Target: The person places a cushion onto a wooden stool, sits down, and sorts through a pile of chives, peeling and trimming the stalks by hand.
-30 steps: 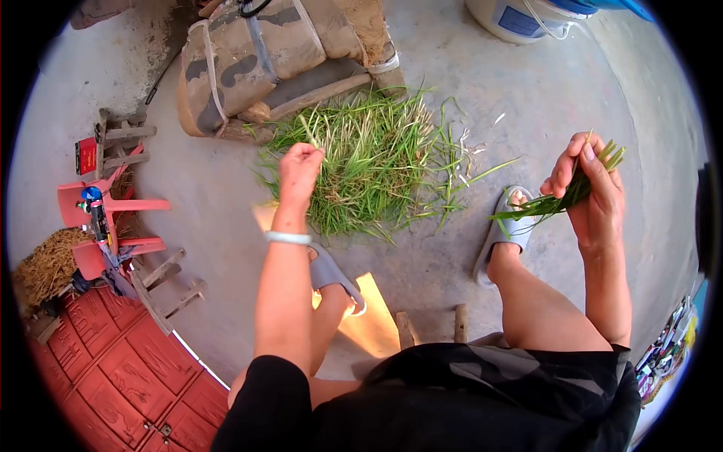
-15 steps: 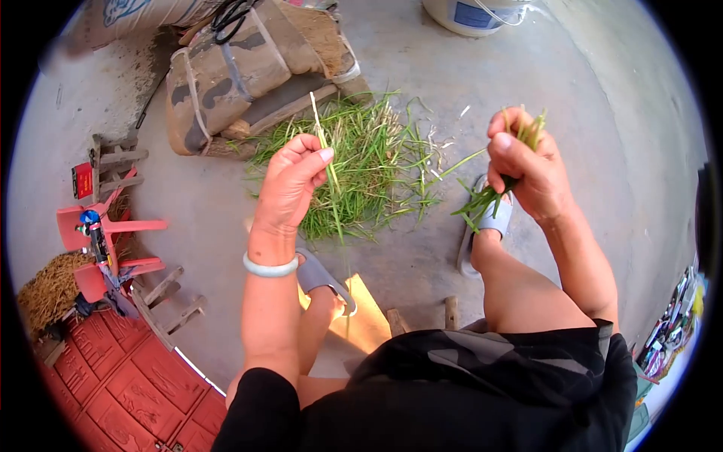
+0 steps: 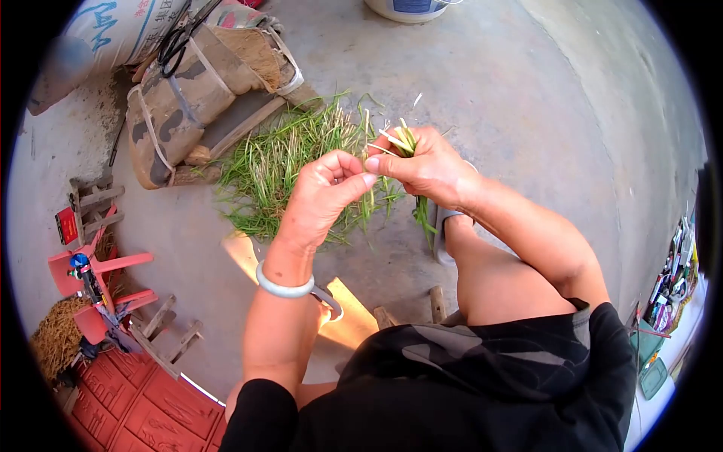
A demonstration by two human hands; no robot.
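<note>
My left hand (image 3: 325,192), with a pale bangle (image 3: 285,282) at the wrist, pinches a thin green stalk (image 3: 367,200) between thumb and finger. Against its fingertips is the thumb of my right hand (image 3: 433,167), which is closed around a small bunch of green stalks (image 3: 405,140). Pale stalk ends stick out above that hand and green leaves hang below it. Beyond and below both hands a loose pile of grass-like greens (image 3: 275,162) lies on the concrete floor.
A strapped camouflage-patterned bundle (image 3: 192,94) lies behind the pile, with black-handled scissors (image 3: 175,47) on top. A white bucket (image 3: 407,9) stands at the top. Red plastic chair (image 3: 90,290) and wooden stools are at left; assorted items (image 3: 670,290) at right.
My right hand has moved left with its bunch and now meets my left hand. The left hand has brought its stalk from over the pile to the right hand. The view has shifted right.
</note>
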